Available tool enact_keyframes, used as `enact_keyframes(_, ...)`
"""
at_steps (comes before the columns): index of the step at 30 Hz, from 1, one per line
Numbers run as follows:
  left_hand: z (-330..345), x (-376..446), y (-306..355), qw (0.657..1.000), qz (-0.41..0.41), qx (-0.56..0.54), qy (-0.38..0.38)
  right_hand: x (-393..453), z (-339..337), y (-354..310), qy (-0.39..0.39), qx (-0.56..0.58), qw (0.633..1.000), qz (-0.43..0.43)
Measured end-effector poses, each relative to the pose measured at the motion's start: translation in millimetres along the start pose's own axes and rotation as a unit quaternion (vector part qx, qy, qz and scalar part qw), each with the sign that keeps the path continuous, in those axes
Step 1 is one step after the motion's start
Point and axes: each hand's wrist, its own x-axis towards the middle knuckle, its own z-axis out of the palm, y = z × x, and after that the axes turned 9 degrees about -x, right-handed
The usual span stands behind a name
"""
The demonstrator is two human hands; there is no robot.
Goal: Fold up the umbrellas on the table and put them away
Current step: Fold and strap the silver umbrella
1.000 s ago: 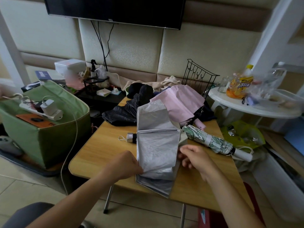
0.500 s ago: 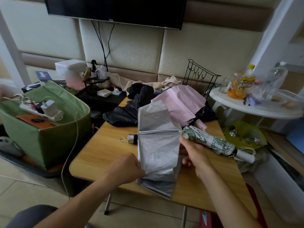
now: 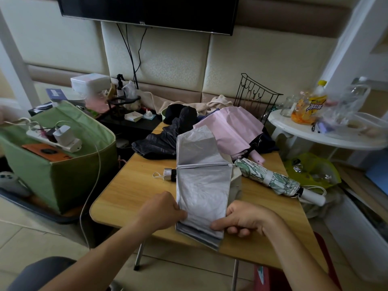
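Table (image 3: 130, 190): wooden top with rounded corners, on thin metal legs, carrying 4 umbrellas.
Silver umbrella (image 3: 201, 185): lies across the middle of the table, canopy spread in flat silver panels, 1 panel reaching toward the far edge and the rest folded toward the near edge, where the stacked layers overhang the rim slightly.
Silver umbrella's handle (image 3: 169, 174): points toward the table's left edge, metal cap and white loop cord resting on the wood.
Left hand (image 3: 161, 211): near the near edge, fingers curled and pinching the left border of the silver panel.
Right hand (image 3: 243, 219): also by the near edge, thumb on top of the fabric and fingers curled beneath, pinching the panel's right lower corner.
Green patterned umbrella (image 3: 270, 178): rolled and strapped shut, lying slantwise by the right edge, its white handle (image 3: 311, 197) sticking out past that edge; its tip lies just beside the silver umbrella's rib end.
Pink umbrella (image 3: 231, 127): loose and unfolded at the far right corner, partly under the silver panel.
Black umbrella (image 3: 163, 139): crumpled at the far edge, left of the pink one.
Green fabric bin (image 3: 63, 164): on the floor left of the table, with a white power strip (image 3: 52, 139) on top.
Round white side table (image 3: 327, 137): to the right, holding bottles.
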Motion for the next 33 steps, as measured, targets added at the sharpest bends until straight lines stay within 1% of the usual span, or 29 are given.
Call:
enact_keyframes(2, 2.5, -2.1, 2.7, 1.0, 0.01, 0.027, 0.007, -3.3, 3.3, -1.9, 0.012, -0.043, 0.999, 0.022)
enact_keyframes(4, 4.4, -5.5, 10.3, 0.996, 0.045, 0.058, 0.053, -6.9, 7.9, -6.4, 0.023, -0.07, 0.997, 0.028)
enact_keyframes(5, 5.8, -6.5, 14.6, 0.99, 0.085, 0.072, 0.086, -8.6, 10.0, -8.5, 0.027, -0.078, 0.996, 0.028)
enact_keyframes(7, 10.1, -7.3, 20.7, 0.967, 0.205, 0.068, 0.135, -10.9, 12.6, -12.3, 0.034, -0.091, 0.995, 0.026)
enact_keyframes(8, 13.8, -6.1, 21.4, 0.955, 0.256, 0.065, 0.135, -11.4, 13.0, -13.5, 0.034, -0.096, 0.994, 0.026)
enact_keyframes(9, 18.4, -3.7, 20.7, 0.947, 0.29, 0.077, 0.119, -12.5, 13.3, -14.7, 0.033, -0.1, 0.994, 0.025)
enact_keyframes(11, 33.2, 4.9, 10.8, 0.929, 0.329, 0.143, 0.085, -11.8, 12.0, -14.8, 0.033, -0.101, 0.994, 0.018)
enact_keyframes(12, 41.3, 9.5, 3.4, 0.921, 0.338, 0.177, 0.077, -10.5, 10.6, -13.7, 0.039, -0.102, 0.994, 0.014)
enact_keyframes(14, 52.9, 16.9, -9.6, 0.918, 0.321, 0.225, 0.057, -7.0, 5.7, -7.7, 0.074, -0.091, 0.993, 0.013)
enact_keyframes(15, 55.9, 18.9, -13.2, 0.922, 0.307, 0.233, 0.048, -4.5, 2.0, -3.1, 0.103, -0.074, 0.992, 0.014)
enact_keyframes(17, 59.1, 20.2, -15.6, 0.925, 0.296, 0.233, 0.038, 1.6, -7.1, 7.3, 0.177, -0.005, 0.984, 0.01)
enact_keyframes(18, 59.6, 20.2, -15.6, 0.925, 0.297, 0.236, 0.036, 4.1, -11.4, 11.3, 0.227, 0.037, 0.973, 0.004)
enact_keyframes(20, 61.0, 20.2, -15.9, 0.922, 0.302, 0.237, 0.038, 8.8, -19.0, 15.8, 0.331, 0.104, 0.938, -0.009)
enact_keyframes(22, 60.8, 18.7, -14.9, 0.922, 0.306, 0.232, 0.041, 16.0, -24.1, 16.7, 0.394, 0.157, 0.905, -0.02)
enact_keyframes(24, 60.7, 17.7, -14.2, 0.923, 0.307, 0.229, 0.041, 24.4, -26.0, 15.7, 0.405, 0.195, 0.893, -0.028)
enact_keyframes(28, 61.0, 16.7, -14.7, 0.922, 0.311, 0.226, 0.045, 39.2, -28.0, 14.9, 0.394, 0.209, 0.894, -0.039)
enact_keyframes(32, 60.0, 16.3, -13.2, 0.923, 0.31, 0.224, 0.037, 52.2, -35.2, 14.4, 0.435, 0.225, 0.871, -0.036)
enact_keyframes(33, 59.8, 16.4, -12.9, 0.924, 0.307, 0.224, 0.032, 55.4, -36.1, 14.9, 0.438, 0.223, 0.87, -0.033)
